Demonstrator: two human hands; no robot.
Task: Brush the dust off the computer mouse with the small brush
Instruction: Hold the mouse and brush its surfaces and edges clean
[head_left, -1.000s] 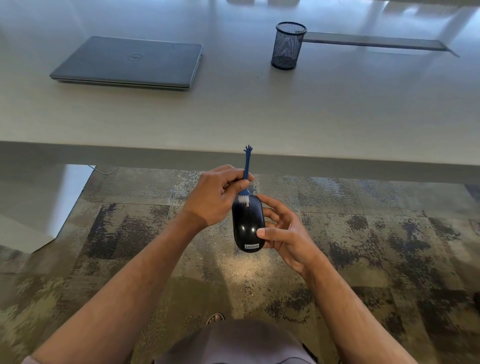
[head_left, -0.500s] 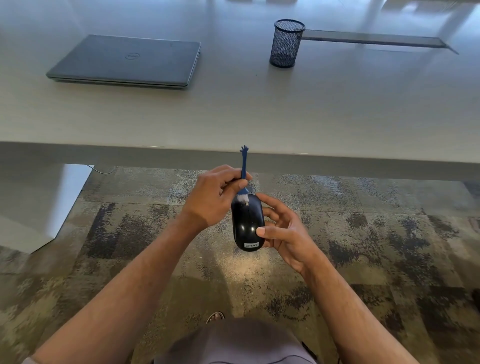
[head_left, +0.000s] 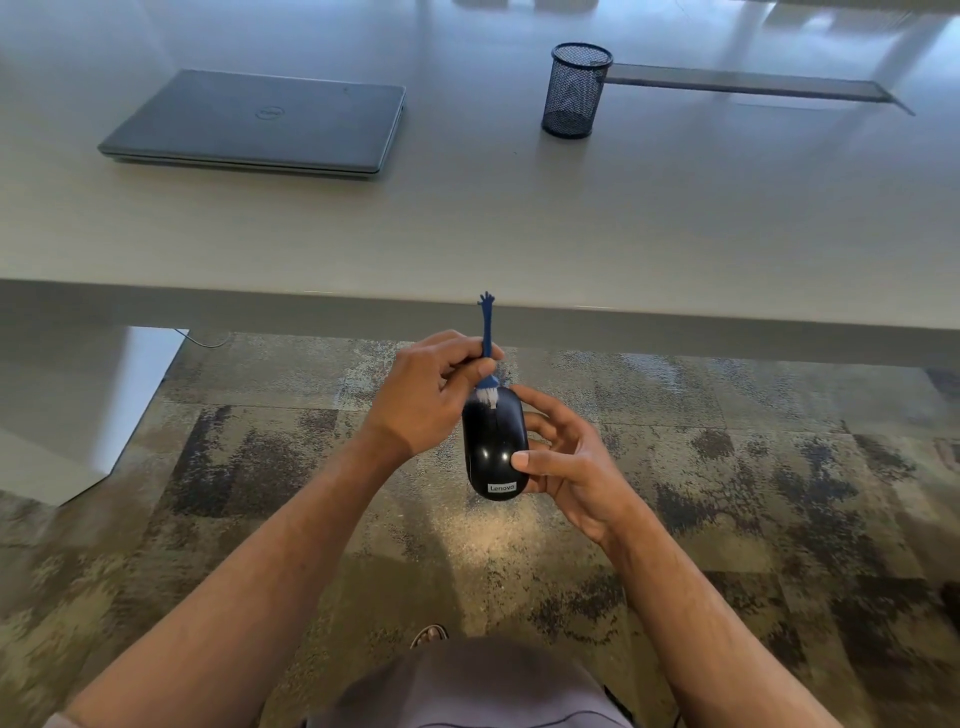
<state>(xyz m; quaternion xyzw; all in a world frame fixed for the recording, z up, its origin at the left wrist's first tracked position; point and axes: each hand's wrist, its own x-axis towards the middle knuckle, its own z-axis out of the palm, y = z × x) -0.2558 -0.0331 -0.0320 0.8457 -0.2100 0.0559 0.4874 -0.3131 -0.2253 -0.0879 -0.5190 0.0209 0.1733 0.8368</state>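
Note:
A glossy black computer mouse (head_left: 494, 447) with a white label at its near end is held in the air below the table's front edge. My right hand (head_left: 566, 462) grips it from the right side, thumb on top. My left hand (head_left: 426, 395) pinches a small blue brush (head_left: 487, 332) by its thin handle, which points up and away. The brush's white bristles (head_left: 487, 399) rest on the far end of the mouse.
A pale table (head_left: 519, 223) spans the view ahead. On it lie a closed grey laptop (head_left: 260, 122) at the left and a black mesh pen cup (head_left: 575, 89) at the back middle. Patterned carpet (head_left: 260, 467) lies below my arms.
The hands, mouse and brush have stayed almost in place; the brush handle has tipped very slightly to the left while the bristles stay on the mouse's far end.

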